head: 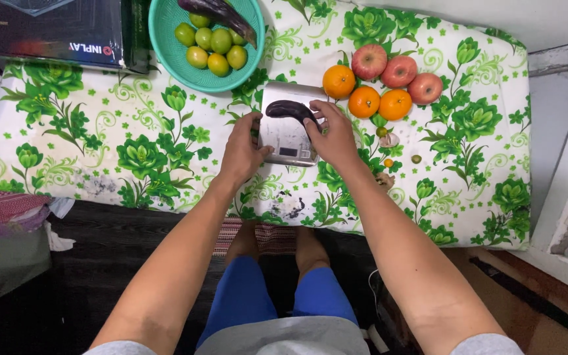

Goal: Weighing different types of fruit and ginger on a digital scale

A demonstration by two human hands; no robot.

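Observation:
A dark purple eggplant [288, 109] lies on a small silver kitchen scale [284, 135] on a table with a green floral cloth [133, 144]. My left hand [243, 150] rests against the scale's left edge. On the scale's right side, my right hand [334, 133] has its fingertips touching the eggplant's right end. Neither hand lifts anything.
A teal basket [165, 56] at the back holds several green round fruits [210, 46] and another eggplant [221, 13]. Three oranges [364, 98] and three apples [399, 70] lie right of the scale, with small bits near a garlic bulb [389, 139]. A dark box [47, 29] sits back left.

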